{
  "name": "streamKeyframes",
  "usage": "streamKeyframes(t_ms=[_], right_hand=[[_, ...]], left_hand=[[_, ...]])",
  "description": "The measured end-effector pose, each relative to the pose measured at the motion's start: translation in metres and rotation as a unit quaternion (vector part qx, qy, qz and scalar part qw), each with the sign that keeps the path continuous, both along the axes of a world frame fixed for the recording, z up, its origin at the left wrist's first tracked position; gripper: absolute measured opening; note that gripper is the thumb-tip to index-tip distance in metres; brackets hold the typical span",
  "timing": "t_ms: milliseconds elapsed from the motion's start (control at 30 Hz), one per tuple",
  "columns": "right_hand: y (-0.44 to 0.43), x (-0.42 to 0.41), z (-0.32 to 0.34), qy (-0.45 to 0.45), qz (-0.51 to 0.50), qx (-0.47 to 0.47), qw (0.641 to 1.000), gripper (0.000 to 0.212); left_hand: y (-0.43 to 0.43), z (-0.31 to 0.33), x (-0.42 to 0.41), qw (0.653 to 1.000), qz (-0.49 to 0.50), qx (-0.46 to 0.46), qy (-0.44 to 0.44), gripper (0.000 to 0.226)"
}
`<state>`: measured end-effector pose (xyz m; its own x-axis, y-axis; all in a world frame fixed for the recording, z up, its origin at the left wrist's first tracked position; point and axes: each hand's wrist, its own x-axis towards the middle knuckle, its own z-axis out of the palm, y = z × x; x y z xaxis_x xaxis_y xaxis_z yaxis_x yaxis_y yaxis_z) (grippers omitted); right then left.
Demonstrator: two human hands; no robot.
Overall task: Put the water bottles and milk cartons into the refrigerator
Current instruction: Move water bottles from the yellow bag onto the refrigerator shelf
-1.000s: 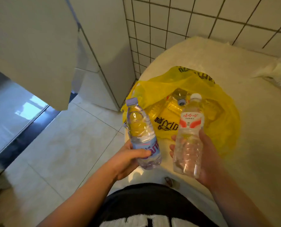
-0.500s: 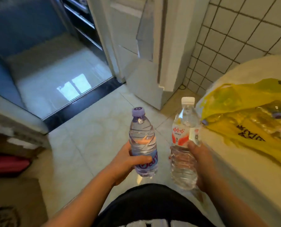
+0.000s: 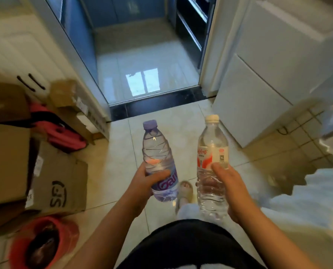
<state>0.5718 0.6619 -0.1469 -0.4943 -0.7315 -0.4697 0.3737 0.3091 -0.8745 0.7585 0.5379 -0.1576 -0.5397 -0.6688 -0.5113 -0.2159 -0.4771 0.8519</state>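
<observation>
My left hand grips a clear water bottle with a purple cap and purple label around its lower half, held upright over the tiled floor. My right hand grips a taller clear bottle with a white cap and a red-and-white label, also upright. The two bottles stand side by side, a short gap apart. A white refrigerator stands at the right, its doors closed. No milk cartons are in view.
A doorway with a dark threshold lies ahead. Cardboard boxes and a pink item crowd the left floor, with a red basin at the lower left. A white-covered table edge is at the right. My slippered foot shows between the bottles.
The view has swung left, away from the yellow bag on the table, to face the doorway and the refrigerator. Both hands still hold their bottles upright.
</observation>
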Motion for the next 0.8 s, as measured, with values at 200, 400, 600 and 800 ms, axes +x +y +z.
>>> streamKeyframes(t_ms=[200, 400, 600, 800], right_hand=[[-0.106, -0.018, -0.010, -0.006, 0.057, 0.006, 0.998, 0.056], [-0.226, -0.061, -0.007, 0.004, 0.112, 0.010, 0.994, 0.063], [-0.316, -0.111, 0.007, 0.025, 0.106, 0.018, 0.994, 0.076], [-0.366, -0.170, 0.014, 0.036, 0.037, 0.021, 0.998, 0.077]], left_hand=[[-0.081, -0.002, -0.007, 0.998, 0.056, -0.004, -0.005, 0.062], [-0.180, 0.009, -0.045, 0.995, 0.101, -0.012, -0.018, 0.062], [-0.266, 0.018, -0.100, 0.996, 0.071, -0.039, -0.048, 0.067], [-0.345, 0.015, -0.173, 0.999, -0.009, -0.028, -0.043, 0.079]])
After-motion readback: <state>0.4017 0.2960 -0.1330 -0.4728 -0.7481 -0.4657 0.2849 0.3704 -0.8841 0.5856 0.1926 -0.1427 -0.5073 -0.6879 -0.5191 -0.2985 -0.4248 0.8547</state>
